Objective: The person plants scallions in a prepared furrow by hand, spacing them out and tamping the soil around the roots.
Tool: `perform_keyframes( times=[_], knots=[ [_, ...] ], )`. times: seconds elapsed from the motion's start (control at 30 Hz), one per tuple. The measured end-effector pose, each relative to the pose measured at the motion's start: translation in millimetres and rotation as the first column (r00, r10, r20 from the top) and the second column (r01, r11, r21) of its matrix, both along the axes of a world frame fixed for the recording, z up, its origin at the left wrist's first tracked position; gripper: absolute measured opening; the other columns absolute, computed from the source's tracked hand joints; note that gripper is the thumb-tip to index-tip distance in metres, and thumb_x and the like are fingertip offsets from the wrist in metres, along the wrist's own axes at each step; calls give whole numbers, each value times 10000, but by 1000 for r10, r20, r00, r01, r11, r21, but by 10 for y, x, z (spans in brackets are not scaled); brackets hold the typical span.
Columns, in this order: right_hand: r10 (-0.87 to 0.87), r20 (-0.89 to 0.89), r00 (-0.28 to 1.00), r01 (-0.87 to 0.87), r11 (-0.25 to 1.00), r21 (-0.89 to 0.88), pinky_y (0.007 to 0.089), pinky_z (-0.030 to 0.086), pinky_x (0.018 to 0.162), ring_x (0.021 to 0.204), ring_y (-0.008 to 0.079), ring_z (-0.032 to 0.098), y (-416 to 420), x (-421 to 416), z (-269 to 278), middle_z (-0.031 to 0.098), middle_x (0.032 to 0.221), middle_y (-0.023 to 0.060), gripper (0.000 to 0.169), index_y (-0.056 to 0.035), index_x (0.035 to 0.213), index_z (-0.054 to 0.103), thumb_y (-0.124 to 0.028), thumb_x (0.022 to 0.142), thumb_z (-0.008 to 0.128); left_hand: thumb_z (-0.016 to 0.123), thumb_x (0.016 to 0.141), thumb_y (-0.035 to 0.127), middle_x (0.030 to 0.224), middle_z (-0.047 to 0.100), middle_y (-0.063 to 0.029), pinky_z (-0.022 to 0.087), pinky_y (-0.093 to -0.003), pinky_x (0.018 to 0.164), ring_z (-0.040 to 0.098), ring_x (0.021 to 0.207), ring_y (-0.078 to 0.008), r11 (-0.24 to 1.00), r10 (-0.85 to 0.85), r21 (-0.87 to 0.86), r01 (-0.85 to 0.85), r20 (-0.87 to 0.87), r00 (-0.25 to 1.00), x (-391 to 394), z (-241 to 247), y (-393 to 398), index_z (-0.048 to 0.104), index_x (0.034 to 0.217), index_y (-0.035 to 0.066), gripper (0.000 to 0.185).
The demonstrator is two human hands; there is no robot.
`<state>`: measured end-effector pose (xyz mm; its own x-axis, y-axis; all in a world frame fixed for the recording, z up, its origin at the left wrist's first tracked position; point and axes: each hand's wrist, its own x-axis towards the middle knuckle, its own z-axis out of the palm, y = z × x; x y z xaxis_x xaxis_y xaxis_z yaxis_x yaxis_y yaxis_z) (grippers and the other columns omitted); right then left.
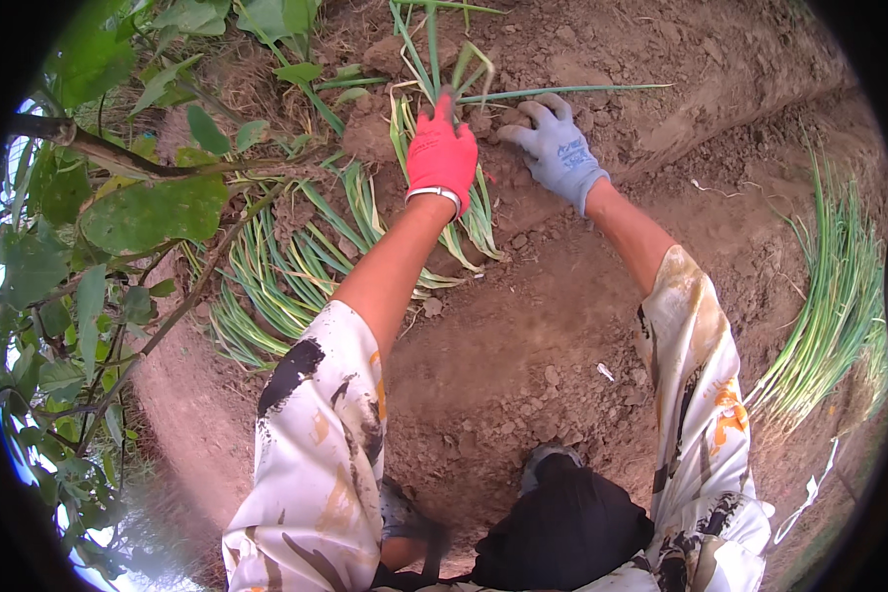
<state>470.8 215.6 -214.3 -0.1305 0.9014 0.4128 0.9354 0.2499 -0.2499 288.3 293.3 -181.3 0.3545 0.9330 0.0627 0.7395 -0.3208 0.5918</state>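
Note:
My left hand (442, 152), in a red glove, reaches to the base of some green onion plants (433, 55) at the top middle; its fingertips are blurred and partly hide the stems. To its right, my right hand (555, 144), in a grey-blue glove, rests with spread fingers on the brown soil (488, 333), just below a long green leaf (584, 91). Rows of green onion plants (266, 274) with some yellowed leaves lie over on the soil below and left of my left hand.
A loose bundle of green onions (829, 311) lies on the ground at the far right, with a white string (812, 488) below it. A leafy branch (118, 159) juts in from the left. A raised soil ridge (747, 111) crosses the upper right.

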Motion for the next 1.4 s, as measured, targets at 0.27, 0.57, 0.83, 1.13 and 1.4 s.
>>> perform_keyframes(
  times=[0.27, 0.57, 0.83, 1.13, 1.4],
  knots=[
    [29, -689, 724, 224, 935, 275, 420, 440, 990, 1138, 299, 549, 336, -309, 808, 606, 1223, 116, 392, -162, 1126, 672, -68, 745, 674, 503, 915, 185, 1464, 326, -314, 430, -450, 1028, 495, 1226, -452, 993, -27, -118, 18, -76, 997, -24, 66, 70, 340, 1466, 83, 583],
    [-96, -20, 995, 98, 982, 160, 505, 329, 1088, 1269, 392, 466, 868, -393, 65, 540, 1290, 201, 340, -250, 1161, 674, -341, 837, 630, 585, 850, 239, 1436, 371, -316, 410, -439, 1059, 458, 1285, -423, 986, -64, -159, 50, -82, 995, -91, 70, 135, 395, 1431, 44, 642],
    [20, -382, 924, -16, 1000, 14, 404, 450, 1003, 1201, 355, 537, 745, -200, 701, 704, 1010, 135, 217, -97, 960, 728, -265, 887, 611, 541, 893, 49, 1137, 624, -152, 609, -347, 722, 695, 872, -235, 822, 169, -541, 176, 527, 833, -444, 570, 130, 505, 1348, 36, 456],
    [-204, -726, 656, 147, 979, -141, 317, 507, 820, 913, 170, 620, -614, 273, 895, 691, 957, 51, 266, -45, 1097, 679, -246, 938, 609, 587, 944, 153, 1162, 658, -90, 526, -264, 788, 643, 912, -128, 974, 30, -206, 96, 537, 843, -1127, 943, -796, 562, 1309, 32, 385],
    [-633, -489, 600, 481, 774, -412, 278, 502, 865, 969, 167, 628, -2946, 801, 806, 652, 1137, 103, 295, -43, 1157, 671, -243, 948, 615, 519, 968, 67, 1183, 643, -71, 484, -272, 871, 634, 958, -139, 926, -32, -322, 195, 448, 894, -1457, 362, -2000, 561, 1295, -16, 340]
  ],
)
